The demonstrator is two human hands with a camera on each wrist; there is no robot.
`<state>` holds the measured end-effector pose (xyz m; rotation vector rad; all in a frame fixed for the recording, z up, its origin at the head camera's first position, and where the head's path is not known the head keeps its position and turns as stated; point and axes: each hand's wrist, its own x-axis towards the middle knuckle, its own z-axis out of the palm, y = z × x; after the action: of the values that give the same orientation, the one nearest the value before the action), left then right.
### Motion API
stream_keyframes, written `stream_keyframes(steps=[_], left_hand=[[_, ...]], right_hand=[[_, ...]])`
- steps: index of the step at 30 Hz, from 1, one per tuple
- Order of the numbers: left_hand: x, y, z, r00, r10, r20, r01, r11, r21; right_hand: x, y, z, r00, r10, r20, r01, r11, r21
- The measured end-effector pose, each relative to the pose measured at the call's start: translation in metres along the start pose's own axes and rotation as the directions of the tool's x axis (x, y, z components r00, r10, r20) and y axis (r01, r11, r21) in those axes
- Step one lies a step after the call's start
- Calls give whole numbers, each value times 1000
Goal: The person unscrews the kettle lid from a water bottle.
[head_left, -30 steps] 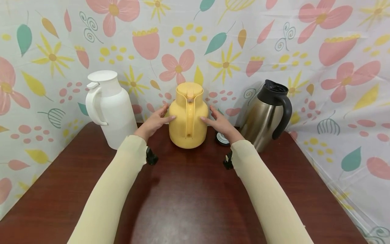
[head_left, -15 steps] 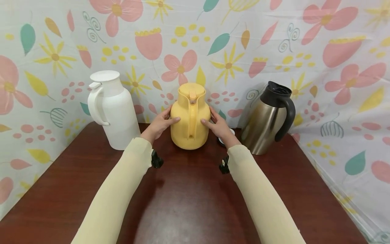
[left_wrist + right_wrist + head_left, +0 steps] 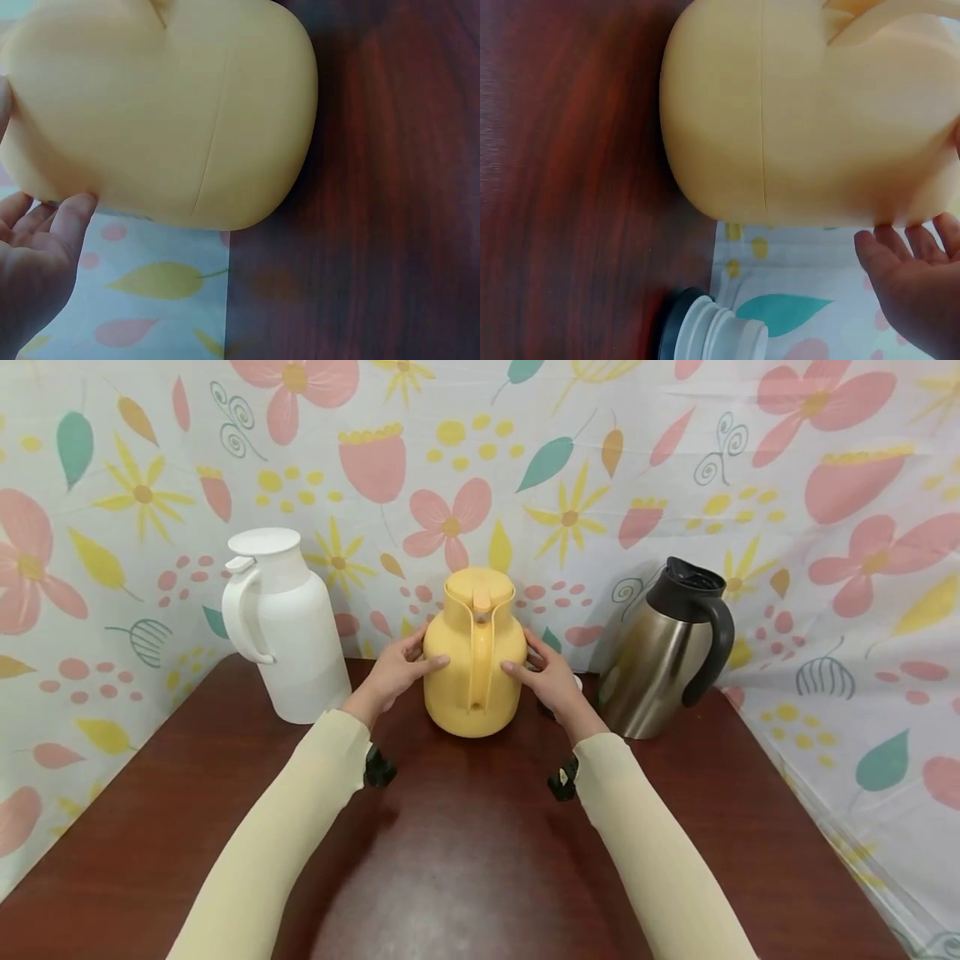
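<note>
A yellow vacuum jug (image 3: 442,697) stands upright near the back edge of the table, its handle facing me and its lid on top. My left hand (image 3: 395,672) grips its left side, thumb on the front and fingers reaching round behind. On the opposite side my right hand (image 3: 553,678) holds it the same way. The left wrist view has the jug's body (image 3: 172,112) between thumb and fingers, with the fingertips at its far side. In the right wrist view, fingertips of the right hand (image 3: 922,277) press against the jug (image 3: 802,142).
To the left stands a white vacuum jug (image 3: 296,627). A steel jug with a black handle (image 3: 652,647) stands on the right, its top uncovered. A black and white stopper (image 3: 712,330) lies behind my right hand. Floral cloth (image 3: 450,460) hangs behind the dark wooden table (image 3: 465,860).
Both hands have closed in from beside the yellow jug and taken hold of its sides. The jug has come slightly towards me, and the view has shifted a little.
</note>
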<state>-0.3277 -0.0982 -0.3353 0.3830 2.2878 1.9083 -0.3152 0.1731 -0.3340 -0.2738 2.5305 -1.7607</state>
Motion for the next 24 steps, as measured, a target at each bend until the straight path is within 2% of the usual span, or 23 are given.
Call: stream_keyframes(steps=[8, 13, 17, 24], left_hand=[[-33, -2, 8, 998, 49, -40, -46, 998, 50], [-55, -2, 15, 997, 40, -64, -33, 993, 111], [-72, -1, 21, 997, 47, -67, -38, 991, 125], [-102, 2, 30, 996, 51, -68, -41, 990, 133]], right_hand=[[-27, 3, 6, 999, -42, -19, 42, 999, -7], [-51, 5, 10, 996, -78, -42, 78, 997, -12], [-72, 6, 14, 992, -104, -68, 104, 995, -7], [-105, 6, 23, 987, -102, -123, 98, 994, -42]])
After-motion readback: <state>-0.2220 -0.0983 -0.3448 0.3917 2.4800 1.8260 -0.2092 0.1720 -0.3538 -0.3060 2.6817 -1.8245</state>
